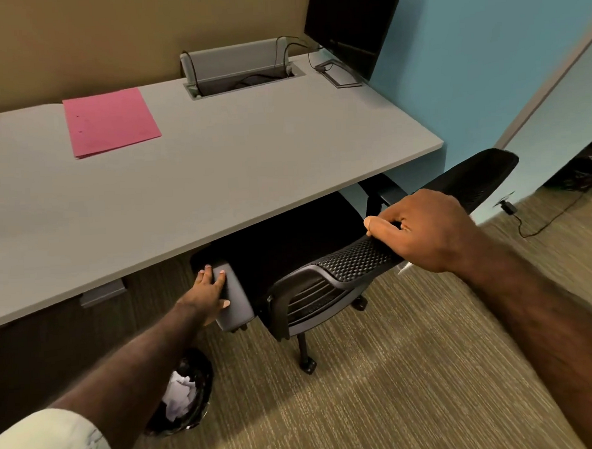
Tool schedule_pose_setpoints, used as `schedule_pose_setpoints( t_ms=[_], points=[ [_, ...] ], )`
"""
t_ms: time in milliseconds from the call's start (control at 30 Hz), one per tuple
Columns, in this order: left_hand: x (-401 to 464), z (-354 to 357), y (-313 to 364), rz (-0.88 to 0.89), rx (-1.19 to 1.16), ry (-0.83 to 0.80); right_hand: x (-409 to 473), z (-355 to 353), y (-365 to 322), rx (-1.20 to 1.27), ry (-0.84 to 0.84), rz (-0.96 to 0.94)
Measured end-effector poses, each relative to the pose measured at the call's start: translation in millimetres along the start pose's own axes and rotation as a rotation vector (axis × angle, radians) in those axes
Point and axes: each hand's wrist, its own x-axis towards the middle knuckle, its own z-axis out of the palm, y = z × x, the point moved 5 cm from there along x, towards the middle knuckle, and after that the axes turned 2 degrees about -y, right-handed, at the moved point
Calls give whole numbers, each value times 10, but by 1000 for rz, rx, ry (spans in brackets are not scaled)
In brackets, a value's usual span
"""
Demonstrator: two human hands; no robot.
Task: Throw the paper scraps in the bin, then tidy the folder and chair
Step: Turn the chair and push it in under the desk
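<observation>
A black office chair (305, 292) stands at the grey desk (250, 165) with its seat partly under the desktop. My right hand (425, 231) grips the top edge of the mesh backrest. My left hand (210, 292) lies on the chair's grey left armrest (235, 301), fingers curled over it. A pink folder (111, 120) lies shut and flat on the desk's far left. A black bin (183, 395) sits on the carpet under my left forearm, with crumpled white paper scraps (180, 397) inside.
A dark monitor (349, 22) stands at the desk's back right, beside an open cable tray (242, 72) with wires. A blue wall lies to the right. A charger and cable (527, 219) trail on the carpet at right.
</observation>
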Motion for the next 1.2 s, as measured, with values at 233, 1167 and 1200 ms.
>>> schedule_pose_setpoints(
  t_ms=[233, 1167, 1200],
  points=[
    [2, 4, -63, -11, -55, 41, 170, 21, -91, -8, 48, 35],
    [66, -143, -448, -56, -337, 143, 541, 132, -404, -93, 71, 76],
    [50, -153, -469, -76, -313, 139, 546, 139, -388, -95, 72, 82]
  ],
)
